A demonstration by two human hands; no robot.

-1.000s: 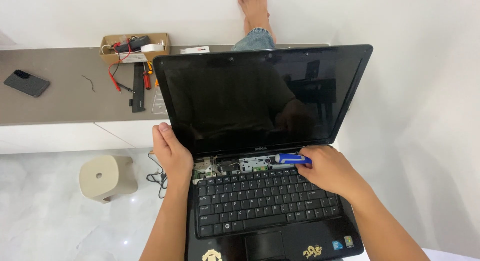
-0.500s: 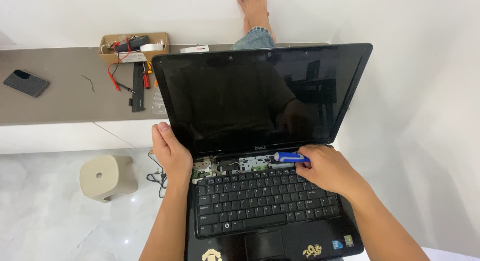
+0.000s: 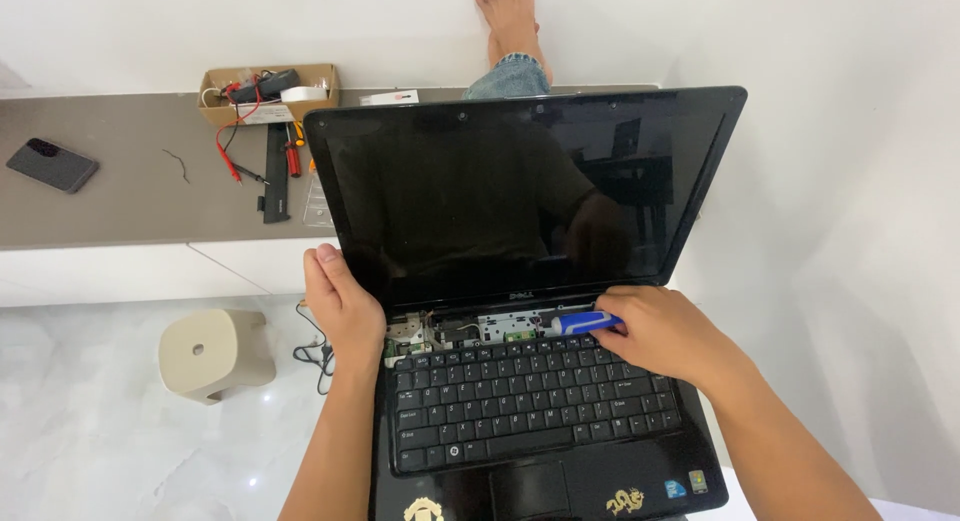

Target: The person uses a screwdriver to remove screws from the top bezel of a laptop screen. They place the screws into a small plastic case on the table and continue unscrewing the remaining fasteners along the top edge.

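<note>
On the far left a dark phone lies on the grey shelf, and a cardboard box of cables and tools stands further right. Below is a beige stool. The left hand grasps the left edge of the black laptop at the hinge, fingers curled around it, probably to keep it steady. The cover strip above the keyboard is off, so the inner parts show. The right hand is clenched on a blue-handled tool, its tip lying in this open strip.
</note>
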